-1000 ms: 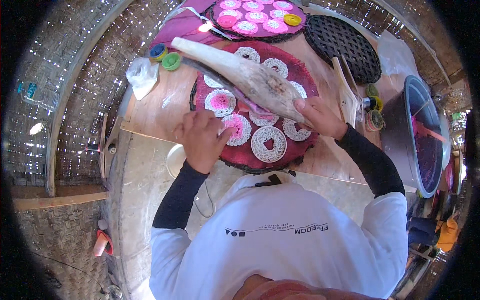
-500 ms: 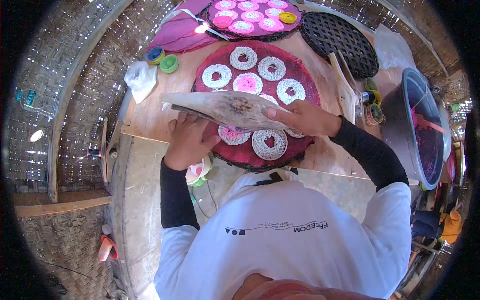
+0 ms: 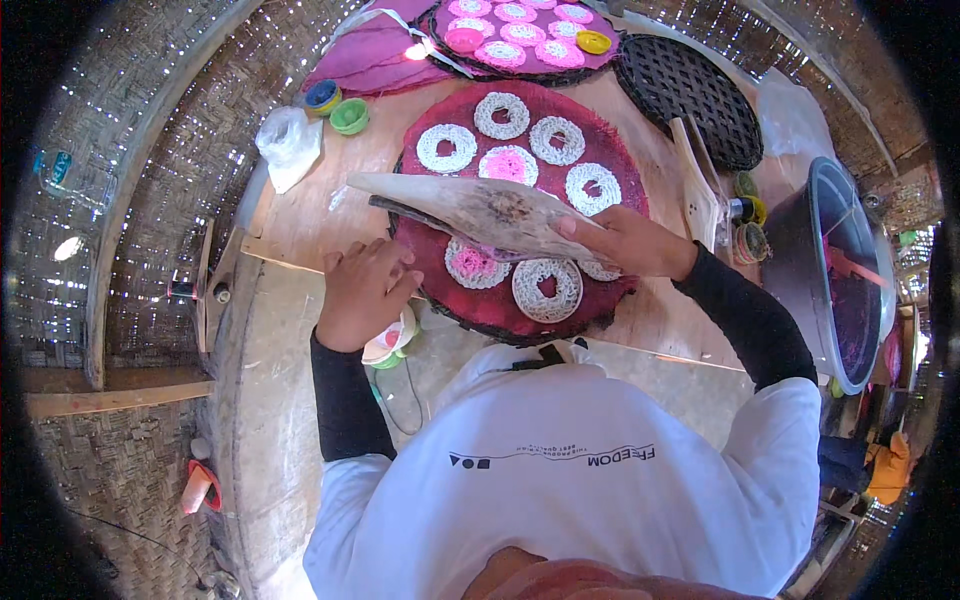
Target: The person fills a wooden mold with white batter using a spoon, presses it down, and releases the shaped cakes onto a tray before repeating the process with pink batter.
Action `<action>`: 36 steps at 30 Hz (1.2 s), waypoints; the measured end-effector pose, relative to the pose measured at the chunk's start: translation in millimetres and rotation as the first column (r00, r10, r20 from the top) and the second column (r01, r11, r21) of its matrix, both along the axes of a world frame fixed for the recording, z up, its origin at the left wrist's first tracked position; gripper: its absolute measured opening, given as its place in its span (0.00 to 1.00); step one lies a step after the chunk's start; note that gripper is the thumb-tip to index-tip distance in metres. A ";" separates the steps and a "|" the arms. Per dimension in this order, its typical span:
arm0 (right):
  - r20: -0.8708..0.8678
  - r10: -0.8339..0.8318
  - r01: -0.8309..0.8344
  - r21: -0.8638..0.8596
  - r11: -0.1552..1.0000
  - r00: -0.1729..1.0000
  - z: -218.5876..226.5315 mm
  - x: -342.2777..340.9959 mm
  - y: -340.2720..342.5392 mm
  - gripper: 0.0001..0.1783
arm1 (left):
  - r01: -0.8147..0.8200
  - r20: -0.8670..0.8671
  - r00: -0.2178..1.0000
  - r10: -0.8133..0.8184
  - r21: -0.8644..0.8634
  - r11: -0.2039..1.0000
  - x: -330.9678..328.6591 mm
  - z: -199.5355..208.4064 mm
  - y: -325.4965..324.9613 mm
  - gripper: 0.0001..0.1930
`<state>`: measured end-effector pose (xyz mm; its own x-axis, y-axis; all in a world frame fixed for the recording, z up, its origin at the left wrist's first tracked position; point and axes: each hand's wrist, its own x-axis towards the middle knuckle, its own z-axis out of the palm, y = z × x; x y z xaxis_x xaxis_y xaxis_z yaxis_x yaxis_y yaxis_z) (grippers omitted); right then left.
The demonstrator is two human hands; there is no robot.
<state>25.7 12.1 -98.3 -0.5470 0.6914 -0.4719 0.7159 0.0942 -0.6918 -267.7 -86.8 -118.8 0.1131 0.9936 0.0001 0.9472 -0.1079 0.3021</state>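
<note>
My right hand point(image 3: 630, 243) grips the right end of a long, weathered wooden tool point(image 3: 490, 212), made of two pieces lying one over the other and tapering to the left. It is held above a round, dark-red cloth-covered tray point(image 3: 425, 225). My left hand point(image 3: 365, 290) is off the tool, below its left end, fingers bent and thumb apart, with nothing visible in it. On the tray lie several white rings of fine strands point(image 3: 447, 149), two with pink point(image 3: 508, 165) showing. The tool hides part of the tray. The nearest ring point(image 3: 547, 291) appears to have a thin rim around it.
Behind are a second tray of pink-and-white rounds point(image 3: 522, 34) and a black woven tray point(image 3: 690, 100). Small green point(image 3: 350, 116) and blue cups point(image 3: 322, 97) and a plastic bag point(image 3: 289, 148) stand left. A second wooden tool point(image 3: 697, 180) and a large grey tub point(image 3: 838, 280) are right.
My left hand has come away from the wooden tool, moving down and slightly left. The tool, still in my right hand, has shifted slightly right. The whole view has shifted a little.
</note>
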 end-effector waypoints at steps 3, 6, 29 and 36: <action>0.000 0.008 -0.008 0.014 1.000 1.000 1.6 5.7 -1.2 0.45 | -0.015 0.022 1.000 0.015 0.000 1.000 0.0 2.5 -0.6 0.14; -0.111 -0.021 0.023 0.018 1.000 0.994 6.5 10.0 -6.9 0.45 | 0.022 -0.016 1.000 -0.021 0.062 0.998 0.6 2.3 1.7 0.17; -0.400 -0.069 0.321 0.607 0.727 0.914 -34.4 15.4 -49.5 0.33 | -0.224 0.197 0.974 0.114 0.741 0.633 51.2 -9.9 44.5 0.13; -0.023 -0.026 0.034 0.744 0.668 0.999 -56.8 -8.3 -86.8 0.51 | -0.543 0.817 0.576 -0.015 0.397 0.740 27.6 -44.7 56.6 0.15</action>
<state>17.4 -74.7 -155.1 -0.5211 0.8269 0.2114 0.7215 0.5592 -0.4084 -240.1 -30.2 -163.5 -0.4746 0.7333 0.4869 0.4201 -0.2974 0.8574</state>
